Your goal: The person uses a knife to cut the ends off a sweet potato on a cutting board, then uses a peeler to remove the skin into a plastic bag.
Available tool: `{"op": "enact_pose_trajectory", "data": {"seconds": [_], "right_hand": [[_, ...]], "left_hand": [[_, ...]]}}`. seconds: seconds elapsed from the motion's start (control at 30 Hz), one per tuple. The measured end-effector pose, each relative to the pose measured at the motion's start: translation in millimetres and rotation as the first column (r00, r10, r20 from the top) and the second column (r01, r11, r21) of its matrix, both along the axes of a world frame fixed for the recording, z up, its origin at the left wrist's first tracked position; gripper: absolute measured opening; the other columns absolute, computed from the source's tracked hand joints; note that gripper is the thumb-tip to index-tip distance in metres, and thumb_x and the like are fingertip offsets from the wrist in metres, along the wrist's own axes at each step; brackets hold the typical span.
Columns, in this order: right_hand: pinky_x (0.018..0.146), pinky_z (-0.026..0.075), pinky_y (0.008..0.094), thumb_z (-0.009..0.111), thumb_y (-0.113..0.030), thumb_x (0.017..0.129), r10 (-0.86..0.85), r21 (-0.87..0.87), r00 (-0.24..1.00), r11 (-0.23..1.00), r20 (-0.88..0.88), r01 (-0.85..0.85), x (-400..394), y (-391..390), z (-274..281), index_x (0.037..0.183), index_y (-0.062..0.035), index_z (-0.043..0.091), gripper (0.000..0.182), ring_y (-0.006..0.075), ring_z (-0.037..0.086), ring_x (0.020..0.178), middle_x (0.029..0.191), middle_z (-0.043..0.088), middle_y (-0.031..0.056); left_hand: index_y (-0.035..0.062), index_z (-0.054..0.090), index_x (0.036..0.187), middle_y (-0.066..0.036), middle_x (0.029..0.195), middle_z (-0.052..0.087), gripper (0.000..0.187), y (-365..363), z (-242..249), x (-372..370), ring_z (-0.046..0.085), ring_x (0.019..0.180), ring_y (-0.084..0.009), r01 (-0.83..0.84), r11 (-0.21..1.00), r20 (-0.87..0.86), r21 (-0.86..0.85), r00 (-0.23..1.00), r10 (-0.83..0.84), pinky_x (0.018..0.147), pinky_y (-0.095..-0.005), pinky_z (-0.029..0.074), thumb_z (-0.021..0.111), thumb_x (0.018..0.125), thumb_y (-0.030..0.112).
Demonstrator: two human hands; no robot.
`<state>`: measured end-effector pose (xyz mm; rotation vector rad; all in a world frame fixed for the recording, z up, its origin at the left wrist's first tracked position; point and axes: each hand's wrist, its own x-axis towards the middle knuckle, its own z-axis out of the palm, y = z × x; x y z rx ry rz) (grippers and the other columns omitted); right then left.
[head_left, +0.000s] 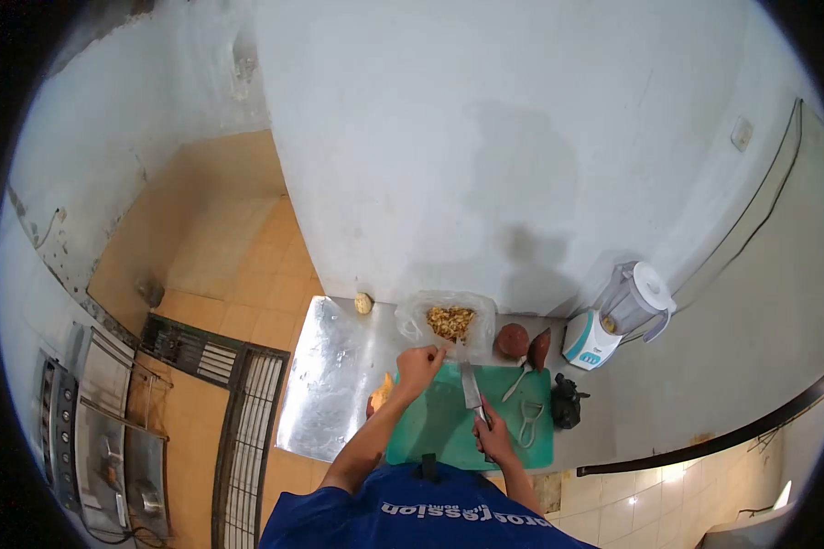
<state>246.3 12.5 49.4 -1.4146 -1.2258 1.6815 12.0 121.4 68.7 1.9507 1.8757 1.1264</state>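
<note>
My right hand point(493, 436) is wrapped round the handle of a knife point(471, 388). The blade points away from me over the green cutting board point(441, 430), its tip near a clear plastic bag point(415, 316). Chopped yellow-brown pieces point(450, 322) lie in the bag. My left hand point(419, 368) is closed at the bag's near edge and seems to pinch the film; its fingertips show only in part. A peeler point(529, 423) and a metal utensil point(516, 382) rest on the board's right side. Beside my left forearm is a partly hidden orange-fleshed piece point(382, 392).
Two reddish-brown tubers point(513, 340) sit right of the bag, against the wall. A blender point(604, 329) and a black plastic bag point(568, 403) stand farther right. On the metal counter point(316, 393) is a pale round lump point(363, 303). A stove point(59, 430) stands far left.
</note>
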Motion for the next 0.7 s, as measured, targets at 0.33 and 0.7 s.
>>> {"op": "enact_pose_trajectory", "data": {"seconds": [0.33, 0.7], "right_hand": [[0.073, 0.055, 0.0415, 0.064, -0.021, 0.094, -0.138, 0.533, 0.892, 0.836, 0.430, -0.128, -12, -30, 5, 0.152, -0.0151, 0.044, 0.062, 0.0366, 0.069, 0.080, 0.107, 0.071, 0.0204], [0.055, 0.045, 0.0423, 0.072, -0.015, 0.082, -0.458, 0.744, 0.597, 0.516, 0.659, -0.425, -21, 3, 49, 0.139, -0.0168, 0.061, 0.058, 0.0306, 0.058, 0.061, 0.076, 0.056, 0.0088]], "left_hand": [[-0.0003, 0.065, 0.124, -0.013, 0.117, 0.070, 0.040, -73, -47, 28, 0.071, 0.091, -0.0199, 0.420, 0.818, 0.791, -0.392, 0.609, 0.066, 0.079, -0.0320, 0.057, 0.070, 0.095, 0.026], [-0.0051, 0.071, 0.109, -0.011, 0.096, 0.074, 0.035, -19, 8, 31, 0.072, 0.084, -0.0202, 0.640, 0.686, 0.905, -0.347, 0.421, 0.065, 0.080, -0.0325, 0.059, 0.079, 0.087, 0.021]]}}
